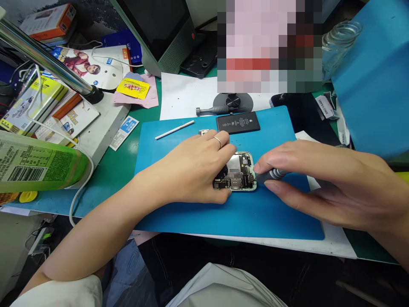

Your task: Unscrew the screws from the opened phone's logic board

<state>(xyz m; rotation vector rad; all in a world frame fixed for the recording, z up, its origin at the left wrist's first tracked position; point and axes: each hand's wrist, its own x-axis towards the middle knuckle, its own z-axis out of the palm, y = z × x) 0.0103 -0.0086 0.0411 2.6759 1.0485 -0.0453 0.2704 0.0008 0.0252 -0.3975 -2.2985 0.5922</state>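
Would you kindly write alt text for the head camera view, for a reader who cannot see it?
A person's left hand steadies an opened phone on a blue mat while the right hand holds a screwdriver with its tip at the phone's exposed circuitry. A black battery and a white stick lie on the mat behind.

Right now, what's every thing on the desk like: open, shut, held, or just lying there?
Blue rubber mat: spread flat.
Pale-green-rimmed phone: open, insides bare, lying on the mat.
Left hand: gripping the phone.
Grey ridged screwdriver: held, tip at the phone's insides.
Right hand: pinching the screwdriver.
Flat black battery: out of the phone, lying flat.
Thin white stick: lying loose.
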